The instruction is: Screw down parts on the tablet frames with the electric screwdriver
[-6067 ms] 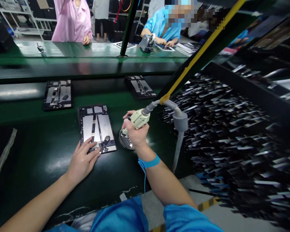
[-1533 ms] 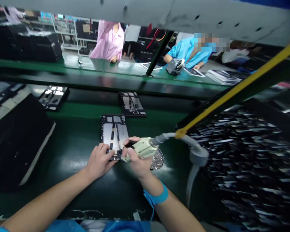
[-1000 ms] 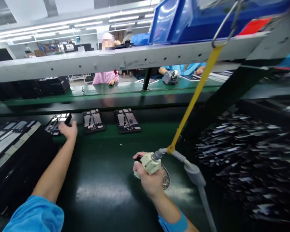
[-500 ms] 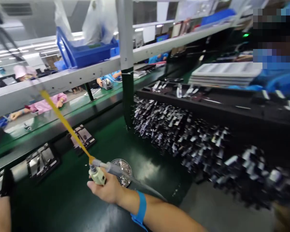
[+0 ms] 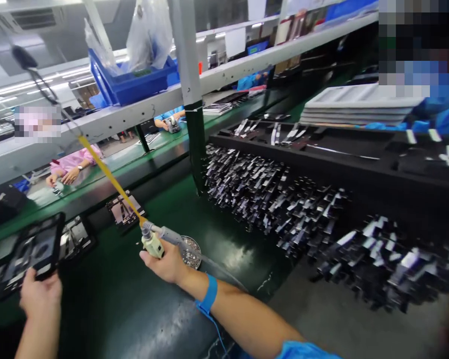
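My left hand (image 5: pixel 39 296) is closed on the lower edge of a dark tablet frame (image 5: pixel 33 252) and holds it up above the green bench at the far left. My right hand (image 5: pixel 166 262) grips a pale electric screwdriver (image 5: pixel 152 244), which hangs from a yellow cord (image 5: pixel 108 179) with a grey hose trailing off it. A blue strap circles my right wrist. Just behind the screwdriver sits a round metal dish of screws (image 5: pixel 190 251).
Two more tablet frames (image 5: pixel 124 212) lie on the dark conveyor strip (image 5: pixel 160 172). A big heap of small black-and-silver parts (image 5: pixel 284 209) fills the right side, with black trays (image 5: pixel 322 149) behind it. Other people work across the line and at the far right.
My left hand reached to the conveyor, then came back holding a tablet frame lifted off the bench. My view swung to the right. The right hand kept the screwdriver near the screw dish.
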`<state>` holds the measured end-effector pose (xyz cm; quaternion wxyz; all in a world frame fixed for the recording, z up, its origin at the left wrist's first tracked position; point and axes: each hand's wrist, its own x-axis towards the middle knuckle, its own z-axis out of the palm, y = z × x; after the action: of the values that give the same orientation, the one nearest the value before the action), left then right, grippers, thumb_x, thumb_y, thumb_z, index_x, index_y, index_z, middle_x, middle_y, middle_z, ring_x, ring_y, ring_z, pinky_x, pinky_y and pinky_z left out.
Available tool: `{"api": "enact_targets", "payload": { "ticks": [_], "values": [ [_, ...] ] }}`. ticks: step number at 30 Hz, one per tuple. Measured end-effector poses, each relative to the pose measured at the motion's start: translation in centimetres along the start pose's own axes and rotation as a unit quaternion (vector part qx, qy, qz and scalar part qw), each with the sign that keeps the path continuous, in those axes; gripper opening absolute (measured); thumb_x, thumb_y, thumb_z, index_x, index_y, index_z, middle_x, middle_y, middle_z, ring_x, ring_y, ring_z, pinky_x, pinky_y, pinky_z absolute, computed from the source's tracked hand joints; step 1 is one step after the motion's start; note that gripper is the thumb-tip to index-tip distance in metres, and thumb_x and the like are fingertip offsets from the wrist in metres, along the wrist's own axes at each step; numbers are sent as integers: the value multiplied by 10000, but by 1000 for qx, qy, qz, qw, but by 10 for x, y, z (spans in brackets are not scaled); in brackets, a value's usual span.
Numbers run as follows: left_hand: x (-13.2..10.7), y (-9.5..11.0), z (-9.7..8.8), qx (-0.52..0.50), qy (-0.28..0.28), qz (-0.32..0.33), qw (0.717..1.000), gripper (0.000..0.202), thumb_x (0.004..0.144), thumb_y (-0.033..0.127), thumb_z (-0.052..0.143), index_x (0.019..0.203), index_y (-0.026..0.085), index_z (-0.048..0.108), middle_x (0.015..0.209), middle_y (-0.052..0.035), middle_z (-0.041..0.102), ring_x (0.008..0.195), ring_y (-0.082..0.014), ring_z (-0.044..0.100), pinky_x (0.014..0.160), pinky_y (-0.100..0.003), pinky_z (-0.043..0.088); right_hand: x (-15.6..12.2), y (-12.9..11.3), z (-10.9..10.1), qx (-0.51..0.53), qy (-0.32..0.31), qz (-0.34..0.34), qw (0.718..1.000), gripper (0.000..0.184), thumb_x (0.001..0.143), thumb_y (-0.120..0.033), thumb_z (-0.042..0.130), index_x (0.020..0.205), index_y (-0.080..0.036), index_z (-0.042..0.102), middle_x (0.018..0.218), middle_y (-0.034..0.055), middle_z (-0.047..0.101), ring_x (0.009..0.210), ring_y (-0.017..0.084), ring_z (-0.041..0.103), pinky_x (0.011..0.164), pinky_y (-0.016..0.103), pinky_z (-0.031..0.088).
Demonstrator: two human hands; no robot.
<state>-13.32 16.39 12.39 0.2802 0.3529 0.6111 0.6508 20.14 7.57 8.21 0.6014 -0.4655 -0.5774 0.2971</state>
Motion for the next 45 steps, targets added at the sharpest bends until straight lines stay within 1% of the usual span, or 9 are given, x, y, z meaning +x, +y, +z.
{"api": "enact_targets", "payload": {
  "ticks": [11, 15, 18, 22, 26, 29, 33, 39, 45],
  "values": [
    [-263, -54, 17, -243, 22, -221, 944, 304, 929, 252, 692, 1232, 274, 671, 1304, -54, 711, 1254, -220, 665, 1019, -333, 596, 10, 17, -4, 40, 17, -30, 999, 249, 849, -415, 721, 935, -181, 706, 810, 40, 732, 702, 177, 670, 695, 299, 575],
    [-319, -69, 13, -276, 31, -350, 894, 341, 883, 171, 755, 1201, 230, 646, 1239, -83, 736, 1139, -218, 720, 988, -358, 591, 8, 33, -2, 36, 11, -9, 999, 294, 860, -459, 722, 967, -186, 702, 848, 48, 738, 687, 174, 674, 654, 292, 576],
    [-343, -80, -13, -219, -103, -434, 868, 362, 843, 358, 829, 1102, 172, 659, 1101, -137, 766, 1012, -265, 759, 874, -374, 606, 13, 35, 0, 26, 15, 5, 1000, 343, 854, -485, 722, 1014, -184, 687, 875, 50, 732, 708, 182, 678, 690, 319, 585],
    [-334, -75, -63, 22, -321, -236, 917, 459, 888, 574, 713, 1101, 168, 723, 1014, -158, 753, 904, -291, 744, 835, -427, 588, 16, 24, -6, -52, 7, -5, 999, 531, 808, -505, 756, 1206, -176, 630, 1026, 87, 717, 861, 226, 688, 828, 401, 590],
    [-287, -67, -87, 285, -276, 61, 916, 544, 791, 392, 807, 1295, 237, 676, 1331, -148, 635, 1247, -349, 603, 1089, -509, 483, -23, 16, -32, -154, 113, -107, 976, 635, 821, -465, 763, 1345, -190, 535, 1188, 129, 627, 1038, 263, 637, 946, 463, 545],
    [-259, -67, -83, 386, -305, 65, 868, 776, 726, 299, 850, 1442, 253, 553, 1333, -126, 610, 1223, -337, 606, 1052, -493, 514, -70, 18, -52, -193, -129, -62, 971, 445, 858, -420, 731, 1234, -219, 605, 964, 57, 661, 804, 204, 638, 784, 365, 556],
    [-246, -70, -76, 405, -371, 68, 833, 768, 750, 290, 861, 1444, 251, 534, 1264, -91, 615, 1192, -302, 618, 1012, -440, 531, -104, 19, -54, -295, -397, 67, 867, 762, 773, -357, 817, 1460, -227, 512, 1036, 68, 711, 895, 239, 671, 845, 371, 536],
    [-231, -71, -82, 382, -401, 102, 826, 735, 793, 352, 859, 1437, 233, 525, 1198, -74, 640, 1080, -263, 656, 949, -403, 549, -87, 13, -33, -347, -431, 102, 826, 877, 798, -331, 795, 1569, -224, 390, 855, 18, 699, 836, 254, 669, 780, 340, 459],
    [-204, -27, -64, 404, -368, 237, 804, 348, 937, 343, 695, 1253, 219, 621, 1179, -80, 669, 1093, -260, 629, 956, -413, 526, -83, 29, -37, -250, -407, 108, 872, 769, 831, -360, 754, 1516, -213, 439, 770, -35, 619, 710, 186, 608, 690, 290, 410]
  ]
}}
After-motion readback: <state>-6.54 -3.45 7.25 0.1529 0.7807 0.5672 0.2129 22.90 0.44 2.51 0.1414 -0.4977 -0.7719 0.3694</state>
